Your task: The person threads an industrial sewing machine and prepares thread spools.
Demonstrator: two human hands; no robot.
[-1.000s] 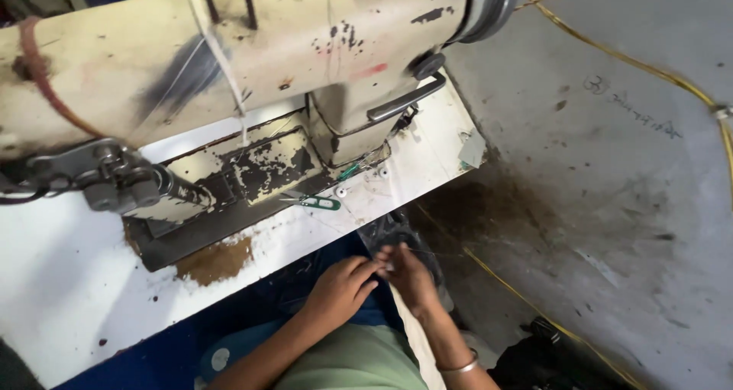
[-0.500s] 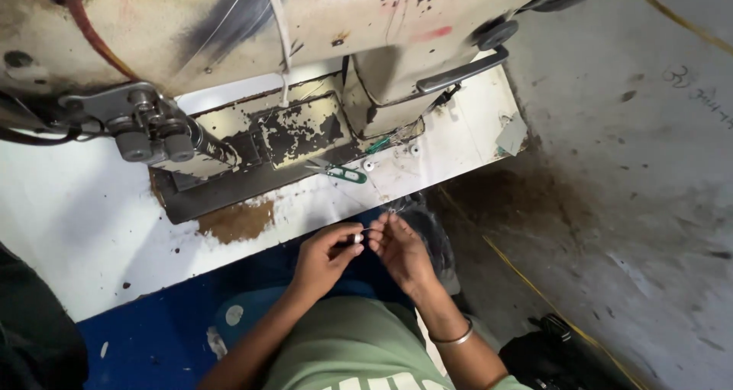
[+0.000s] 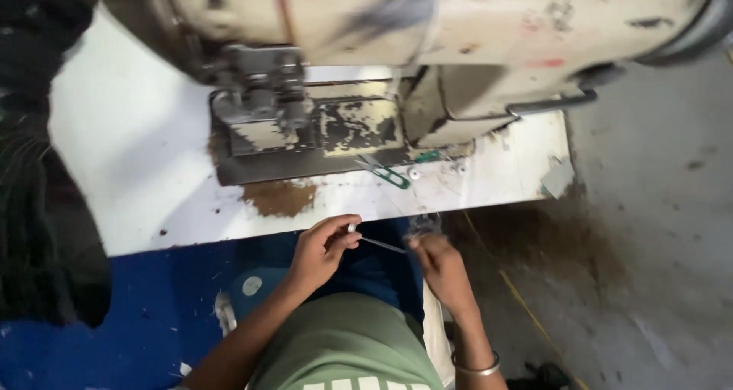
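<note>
My left hand [image 3: 319,251] is just below the front edge of the white table [image 3: 145,169] and pinches a small white piece [image 3: 352,227] between thumb and fingers. A thin pale thread [image 3: 383,244] runs from it to my right hand [image 3: 437,262], which pinches the other end beside a small dark blurred item [image 3: 424,224]. What that item is cannot be made out. A metal bangle [image 3: 475,367] sits on my right wrist. Both hands hover over my lap, apart from the table top.
A worn cream sewing machine [image 3: 473,31] fills the top of the view, its dark base plate [image 3: 321,142] on the table. Green-handled thread snips [image 3: 385,173] lie by the base, near a brown stain [image 3: 279,198]. Grey concrete floor [image 3: 657,253] with a yellow cord [image 3: 527,314] lies right.
The view has swung left and closer to the machine. My hands, close together before, have drawn apart with the thread stretched between them.
</note>
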